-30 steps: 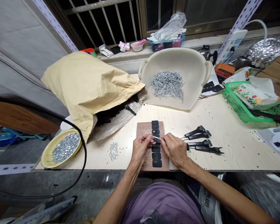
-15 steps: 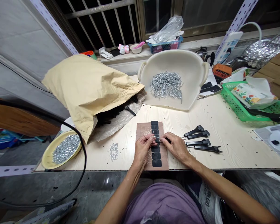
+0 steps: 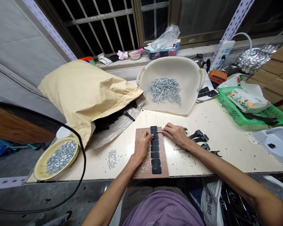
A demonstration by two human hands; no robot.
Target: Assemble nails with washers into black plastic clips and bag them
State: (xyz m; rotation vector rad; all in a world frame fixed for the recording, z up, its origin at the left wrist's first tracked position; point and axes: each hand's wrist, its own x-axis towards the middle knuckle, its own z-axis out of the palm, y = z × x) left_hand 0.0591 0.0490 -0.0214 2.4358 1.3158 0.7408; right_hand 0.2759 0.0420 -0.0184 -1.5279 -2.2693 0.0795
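Here, a thin silver pin (image 3: pixel 159 132) is pinched between the fingertips of the right hand (image 3: pixel 176 134), while the left hand (image 3: pixel 142 146) is laid against a black segmented strip (image 3: pixel 155 153) with its fingers curled, though whether the strip is truly gripped cannot be told. The strip is placed on a rectangular brown speckled board (image 3: pixel 163 163), which rests on a pale wood-grain desk (image 3: pixel 226 157). Its long axis runs away from the person, almost straight, and its far end reaches the board's far edge. The pin is pointed leftward, across that axis, at the strip's far segments. A slip could be caused by the pin's slender shank, which is held only at the fingertips, and the strip could be shifted out of line if the left hand's pressure were eased.
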